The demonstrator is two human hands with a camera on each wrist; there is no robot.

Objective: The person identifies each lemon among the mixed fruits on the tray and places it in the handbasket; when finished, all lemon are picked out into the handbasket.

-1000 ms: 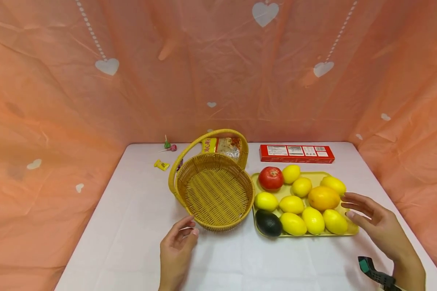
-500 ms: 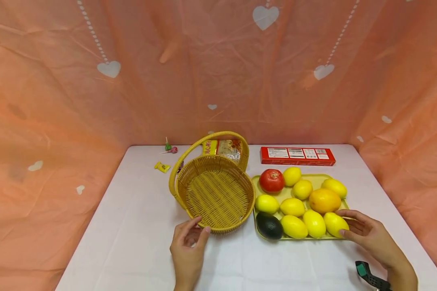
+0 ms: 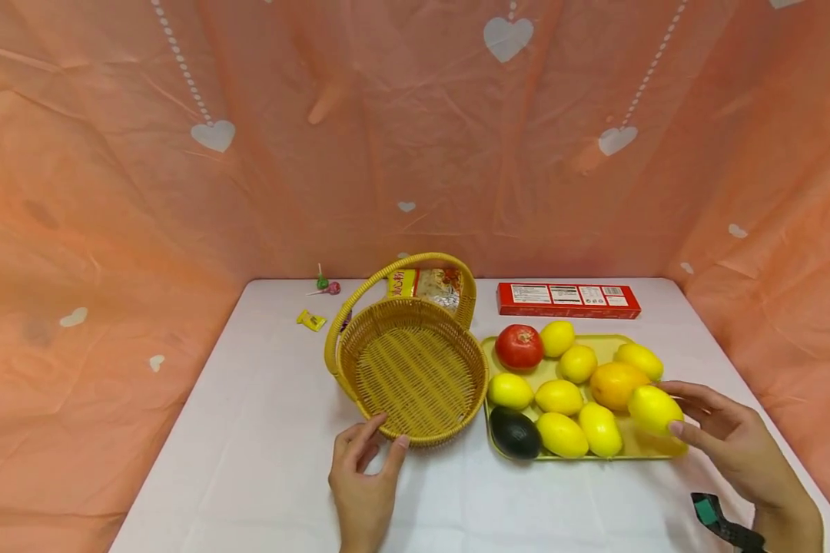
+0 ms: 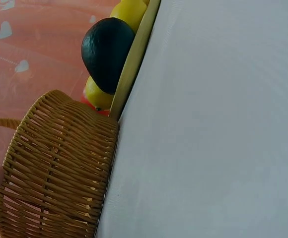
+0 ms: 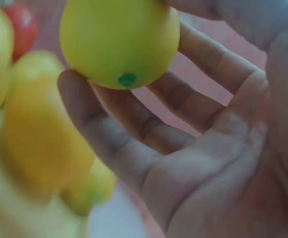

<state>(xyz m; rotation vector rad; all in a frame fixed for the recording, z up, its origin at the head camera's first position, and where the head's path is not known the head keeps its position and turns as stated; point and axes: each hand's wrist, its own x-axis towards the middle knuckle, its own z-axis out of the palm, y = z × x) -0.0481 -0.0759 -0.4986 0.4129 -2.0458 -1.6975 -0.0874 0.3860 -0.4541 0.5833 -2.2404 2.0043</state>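
Note:
My right hand (image 3: pixel 722 434) grips a yellow lemon (image 3: pixel 654 409) (image 5: pixel 119 42) and holds it just above the right end of the yellow tray (image 3: pixel 642 448). On the tray lie several more lemons, an orange (image 3: pixel 615 382), a red tomato (image 3: pixel 519 346) and a dark avocado (image 3: pixel 515 432) (image 4: pixel 107 52). My left hand (image 3: pixel 365 472) touches the near rim of the empty wicker basket (image 3: pixel 412 371) (image 4: pixel 59 168) with thumb and fingers.
Behind the basket lies a snack packet (image 3: pixel 426 283). A red box (image 3: pixel 568 299) sits at the back of the white table (image 3: pixel 263 430), with a yellow candy (image 3: pixel 310 319) and lollipops (image 3: pixel 325 285) at the back left. Orange cloth walls surround the table.
My right hand closed on the lemon at the tray's near right corner and lifted it. My left hand moved right and forward to the basket's near rim.

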